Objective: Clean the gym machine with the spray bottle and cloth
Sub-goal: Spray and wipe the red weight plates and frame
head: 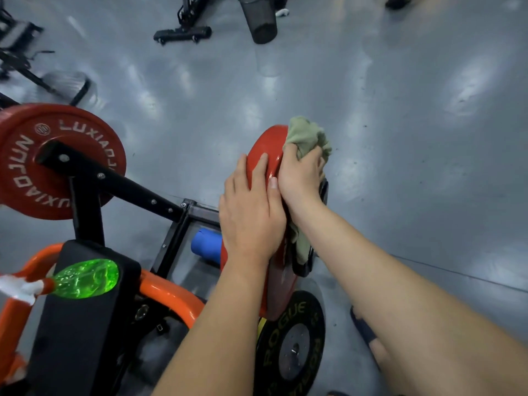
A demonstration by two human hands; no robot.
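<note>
The grey floor (400,81) is taken up at the left by the machine (125,187), a black frame with orange tubing. A lettered plate (57,138) is carried at its left end. A second, red plate (265,138) is seen edge-on at the centre, with a black plate (294,338) just below it. The bottle (85,278) is laid on its side on the black pad (85,324), well apart from both hands. The cloth (307,132) is bunched against the red plate's far rim and outer face, and one end is left trailing down behind it.

The cloth is grasped by the right hand (300,172), whose fingers are curled round it. The left hand (251,218) is laid flat on the near face with fingers straight, and nothing is gripped.

If the two faces are pressed unevenly, the red plate could be turned or shifted, and fingers could be pinched against the frame. The trailing end could be snagged there. The bottle could be rolled off the pad if the machine is jolted.
</note>
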